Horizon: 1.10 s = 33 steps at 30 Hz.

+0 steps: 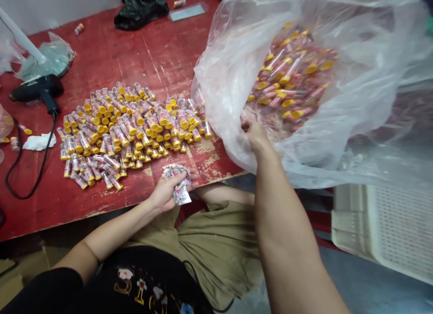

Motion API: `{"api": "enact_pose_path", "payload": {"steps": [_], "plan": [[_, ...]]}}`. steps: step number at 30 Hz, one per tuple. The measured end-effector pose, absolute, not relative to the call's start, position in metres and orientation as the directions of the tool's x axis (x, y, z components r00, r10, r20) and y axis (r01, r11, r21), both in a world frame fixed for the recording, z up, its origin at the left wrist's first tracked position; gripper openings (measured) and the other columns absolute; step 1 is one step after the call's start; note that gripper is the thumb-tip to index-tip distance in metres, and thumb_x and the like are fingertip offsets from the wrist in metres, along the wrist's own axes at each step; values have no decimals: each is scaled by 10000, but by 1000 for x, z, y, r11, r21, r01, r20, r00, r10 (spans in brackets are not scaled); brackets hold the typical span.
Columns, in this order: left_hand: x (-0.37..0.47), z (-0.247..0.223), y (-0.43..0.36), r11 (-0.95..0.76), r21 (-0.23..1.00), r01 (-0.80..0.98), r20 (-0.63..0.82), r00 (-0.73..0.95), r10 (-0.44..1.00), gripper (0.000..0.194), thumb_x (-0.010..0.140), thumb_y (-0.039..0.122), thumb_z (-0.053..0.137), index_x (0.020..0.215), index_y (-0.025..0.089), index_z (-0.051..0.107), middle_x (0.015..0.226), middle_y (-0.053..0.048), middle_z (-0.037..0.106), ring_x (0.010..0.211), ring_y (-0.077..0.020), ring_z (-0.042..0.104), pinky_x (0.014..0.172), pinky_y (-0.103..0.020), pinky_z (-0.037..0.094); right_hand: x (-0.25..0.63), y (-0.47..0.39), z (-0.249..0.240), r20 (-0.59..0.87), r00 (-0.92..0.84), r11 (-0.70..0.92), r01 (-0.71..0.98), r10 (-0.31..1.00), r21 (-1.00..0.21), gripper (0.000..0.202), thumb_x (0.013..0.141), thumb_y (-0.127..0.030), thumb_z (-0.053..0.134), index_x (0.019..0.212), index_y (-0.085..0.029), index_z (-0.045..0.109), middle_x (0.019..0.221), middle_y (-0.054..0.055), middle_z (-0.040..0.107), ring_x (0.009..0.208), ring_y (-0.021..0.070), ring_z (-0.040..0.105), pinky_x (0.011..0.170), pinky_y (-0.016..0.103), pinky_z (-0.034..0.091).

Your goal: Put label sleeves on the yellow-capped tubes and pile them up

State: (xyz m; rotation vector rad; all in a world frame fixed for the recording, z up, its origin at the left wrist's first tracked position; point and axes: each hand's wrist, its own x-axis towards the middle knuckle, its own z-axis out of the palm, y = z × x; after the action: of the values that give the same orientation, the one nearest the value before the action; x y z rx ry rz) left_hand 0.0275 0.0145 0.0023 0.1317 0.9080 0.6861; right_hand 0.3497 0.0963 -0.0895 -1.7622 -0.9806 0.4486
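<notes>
My left hand (169,190) is closed around a small stack of printed clear plastic sleeves (181,194), at the table's front edge, thumb on top. My right hand (255,132) is at the mouth of a large clear plastic bag (230,75), its fingers curled on the bag's edge and slightly blurred. Inside the bag lies a heap of pink tubes with yellow caps (287,75). Left of the bag, a wide pile of small printed tubes with yellow ends (135,124) covers the table, most lying on their sides.
The worn red table (176,61) carries a black heat gun (37,90) with its cord, a crumpled white tissue (39,141) and a black plastic bag (140,7). A few single tubes lie apart. A cream plastic crate (355,223) stands at the lower right.
</notes>
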Motion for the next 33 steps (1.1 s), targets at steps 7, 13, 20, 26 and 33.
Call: {"api": "enact_pose_path", "payload": {"steps": [7,13,20,26,33], "plan": [[33,2,5,758,401,-515,-614,463,640,165,948,51,596,1080,106,678,1081,-120,781,991,-206,775,1023,-452,588,324,6,-36,84,821,112,25,565,-993,288,802,-379,752,711,-221,530,753,-3,590,698,108,614,773,365,554],[39,-2,-7,741,408,-534,-591,464,660,178,926,68,639,1086,137,674,979,-68,786,1051,-204,759,1050,-441,559,208,-76,4,-95,555,-40,-111,826,-993,363,724,-465,854,946,-221,704,645,-33,576,458,75,471,417,221,371],[45,5,-13,751,389,-533,-609,463,644,204,933,149,672,1135,150,701,1026,-82,785,1026,-202,758,988,-342,563,149,-80,-23,-136,395,-200,127,908,-971,349,739,-473,821,750,-149,692,681,1,656,592,94,523,562,219,436],[47,5,-8,729,361,-582,-621,434,653,133,966,156,625,1079,149,696,1003,-68,767,992,-172,748,991,-330,554,151,-83,-20,-134,443,-195,95,886,-976,319,800,-464,763,770,-151,714,649,3,639,583,109,537,541,230,418],[41,-10,-28,650,576,-495,-573,322,754,337,766,295,877,1002,158,679,790,37,660,645,-69,607,774,-248,563,156,-80,-18,-12,662,-132,131,749,-983,326,852,-492,715,802,-174,664,542,-54,539,428,82,449,451,227,374]]}}
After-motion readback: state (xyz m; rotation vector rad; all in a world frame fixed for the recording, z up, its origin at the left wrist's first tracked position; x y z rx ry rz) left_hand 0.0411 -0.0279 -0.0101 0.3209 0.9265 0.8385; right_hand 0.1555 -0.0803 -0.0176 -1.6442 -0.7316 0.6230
